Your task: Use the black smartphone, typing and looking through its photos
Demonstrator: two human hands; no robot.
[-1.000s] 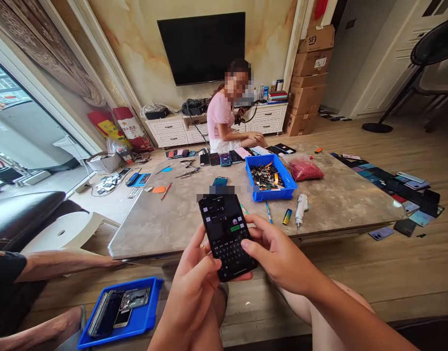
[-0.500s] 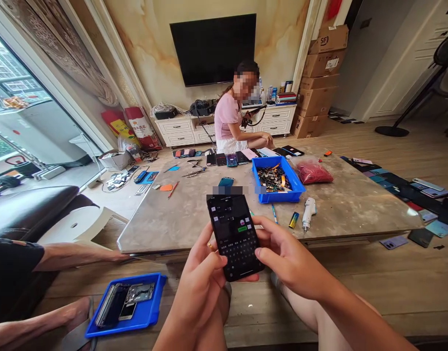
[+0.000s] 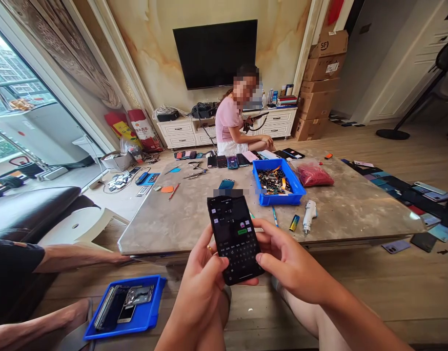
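Observation:
Both my hands hold one black smartphone [image 3: 234,236] upright in front of me, its lit screen showing a dark keyboard. My left hand [image 3: 204,280] wraps the phone's lower left edge, thumb on the keyboard; a ring shows on one finger. My right hand [image 3: 286,261] grips the right edge, its thumb resting on the lower right of the screen. The phone hovers just before the near edge of the low marble table [image 3: 194,219].
The table carries a blue bin of parts [image 3: 275,182], a red bag [image 3: 314,174], a white electric screwdriver [image 3: 309,215], a battery [image 3: 294,222], tools and several phones. A person in pink [image 3: 233,122] sits behind it. Another person's arm [image 3: 73,257] and a blue tray of phones [image 3: 127,307] lie left.
The view has shifted slightly, so the scene sits a little lower and to the right. My right thumb has moved down onto the lower right of the phone's screen.

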